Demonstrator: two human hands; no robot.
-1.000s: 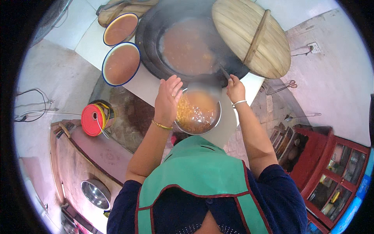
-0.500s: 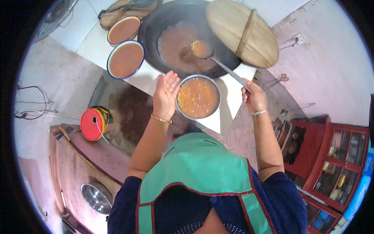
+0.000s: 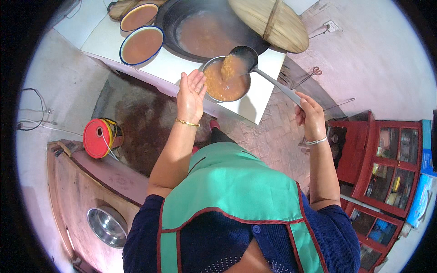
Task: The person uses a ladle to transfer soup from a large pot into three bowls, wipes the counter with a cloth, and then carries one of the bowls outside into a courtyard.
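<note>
My right hand (image 3: 311,116) is closed round the handle of a dark metal ladle (image 3: 278,85). The ladle's cup is tipped over a round bowl (image 3: 224,100), and soup with yellow bits pours from it. Brown soup with the same yellow bits fills much of that bowl, which stands at the counter's near edge. My left hand (image 3: 190,98) holds nothing; its fingers are stretched out at the bowl's left side, and whether they touch the rim I cannot tell. Behind the bowl a large dark wok (image 3: 169,32) holds steaming brown liquid.
Two blue-rimmed bowls of brown soup stand left of the wok, the nearer bowl (image 3: 163,41) closest to me. A wooden lid (image 3: 273,20) lies over the wok's right side. The white counter (image 3: 259,102) ends at a corner. A red-lidded bucket (image 3: 96,139) is at the left.
The ladle has moved from above the wok to over the round bowl and tipped, letting soup out. My right hand has shifted right and toward me. My left hand stays beside the bowl.
</note>
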